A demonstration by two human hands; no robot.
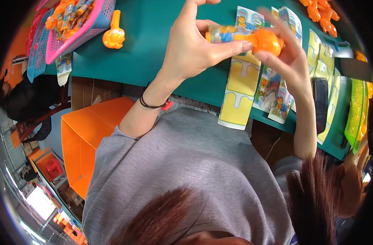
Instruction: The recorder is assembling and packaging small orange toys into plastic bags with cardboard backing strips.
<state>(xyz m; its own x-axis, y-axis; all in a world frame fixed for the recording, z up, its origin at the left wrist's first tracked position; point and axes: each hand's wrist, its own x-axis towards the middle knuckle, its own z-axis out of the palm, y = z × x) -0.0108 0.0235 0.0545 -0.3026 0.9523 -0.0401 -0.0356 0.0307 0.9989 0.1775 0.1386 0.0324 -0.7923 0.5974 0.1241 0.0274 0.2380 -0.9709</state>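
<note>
An orange toy with a round head (269, 42) and a short handle lies sideways between my hands, above the green table. Around its handle is a colourful printed label (227, 35), smeared by motion. My left hand (196, 47) grips the handle end, its thumb stretched along the toy toward the head. The thumb and fingers of my right hand (290, 63) curl around the head; these fingers are blurred. Under the toy runs a strip of yellow label backing (240, 83), hanging over the table's near edge. Beside it lie printed label strips (281, 104).
Another orange toy (114, 33) lies on the green table (147, 45). At the left, a pink-and-blue basket (80, 38) holds several labelled toys. Orange toys (323, 18) sit far right, near a black phone (320, 104) and a yellow-green basket (354, 116). An orange bin (86, 143) stands below.
</note>
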